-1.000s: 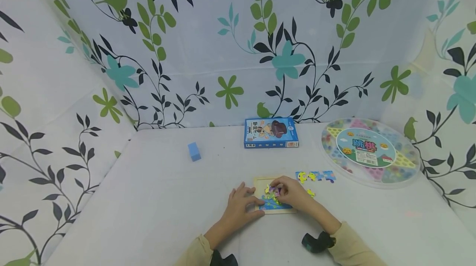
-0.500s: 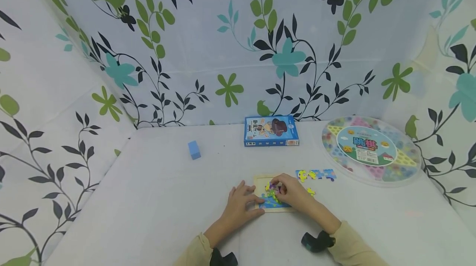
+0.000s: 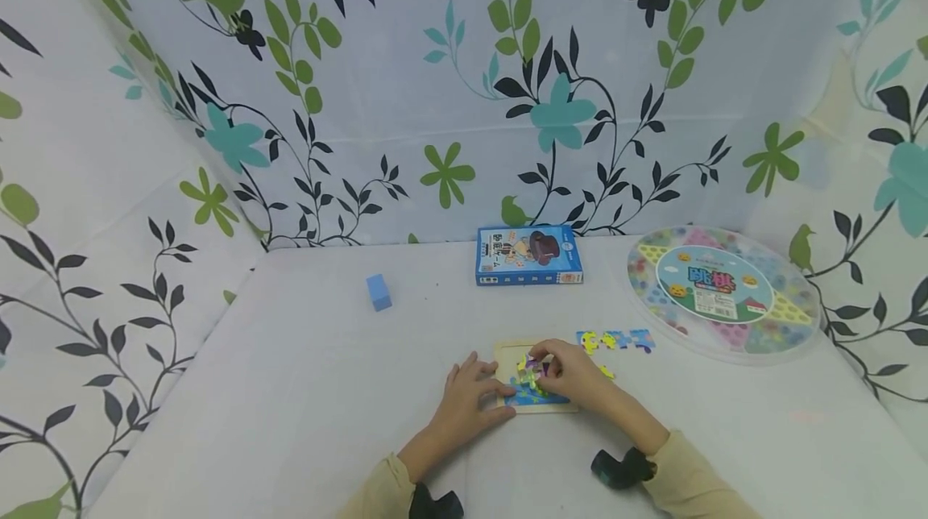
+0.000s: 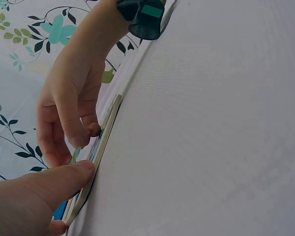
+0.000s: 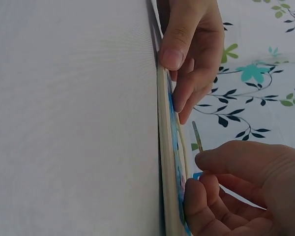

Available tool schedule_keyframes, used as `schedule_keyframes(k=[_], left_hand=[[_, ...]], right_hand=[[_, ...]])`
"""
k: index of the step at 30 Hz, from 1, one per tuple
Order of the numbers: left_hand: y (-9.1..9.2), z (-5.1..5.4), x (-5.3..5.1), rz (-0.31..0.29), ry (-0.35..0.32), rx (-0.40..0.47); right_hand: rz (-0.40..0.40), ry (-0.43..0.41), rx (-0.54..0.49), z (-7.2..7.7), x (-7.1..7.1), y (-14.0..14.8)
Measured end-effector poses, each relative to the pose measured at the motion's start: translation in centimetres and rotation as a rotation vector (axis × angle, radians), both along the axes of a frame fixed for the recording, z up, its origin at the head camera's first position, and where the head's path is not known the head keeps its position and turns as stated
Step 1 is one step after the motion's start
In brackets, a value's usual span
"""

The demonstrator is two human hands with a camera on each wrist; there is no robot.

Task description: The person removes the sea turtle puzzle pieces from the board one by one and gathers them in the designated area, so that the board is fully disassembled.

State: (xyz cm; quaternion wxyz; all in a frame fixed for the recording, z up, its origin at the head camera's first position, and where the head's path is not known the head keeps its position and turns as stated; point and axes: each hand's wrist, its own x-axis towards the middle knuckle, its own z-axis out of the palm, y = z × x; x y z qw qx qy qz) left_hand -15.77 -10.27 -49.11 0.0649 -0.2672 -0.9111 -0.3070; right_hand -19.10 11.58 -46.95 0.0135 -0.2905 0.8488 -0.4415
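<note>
A small wooden jigsaw tray [image 3: 513,348] lies on the white table in the head view, with blue, green and purple puzzle pieces inside its rim. My left hand [image 3: 470,401] rests at the tray's left side, fingers spread, thumb at the near corner. Over the tray, my right hand [image 3: 575,376] pinches a thin puzzle piece [image 5: 197,135] between thumb and finger. In the right wrist view that piece stands on edge, tilted, above the tray. The right fingers hide part of the picture. Several loose puzzle pieces [image 3: 616,340] lie just beyond the right hand.
A yellow puzzle piece [image 3: 606,372] lies right of the tray, partly behind the right hand. Farther back stand a blue box [image 3: 529,256] and a round clear game case [image 3: 725,293]. A blue block [image 3: 379,292] sits at the left. Patterned cloth surrounds the table.
The right hand stays over the tray, and the yellow-green piece at its fingertips has turned slightly. My left hand keeps its place. The head view has shifted a little.
</note>
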Motion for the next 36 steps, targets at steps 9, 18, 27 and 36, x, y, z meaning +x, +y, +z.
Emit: schedule_keyframes(k=[9, 18, 27, 36], left_hand=[[-0.1, -0.1, -0.2, 0.006, -0.011, -0.007], [0.0, 0.1, 0.0, 0.032, -0.035, -0.021], [0.0, 0.2, 0.0, 0.021, -0.030, -0.004], [0.0, 0.1, -0.1, 0.024, -0.039, -0.010]], right_hand=[[-0.041, -0.063, 0.056, 1.4, 0.1, 1.3], [-0.170, -0.047, 0.047, 2.1, -0.2, 6.4], [-0.263, 0.004, 0.120, 2.1, 0.0, 10.9], [-0.186, -0.028, 0.148, 1.0, -0.1, 13.2]])
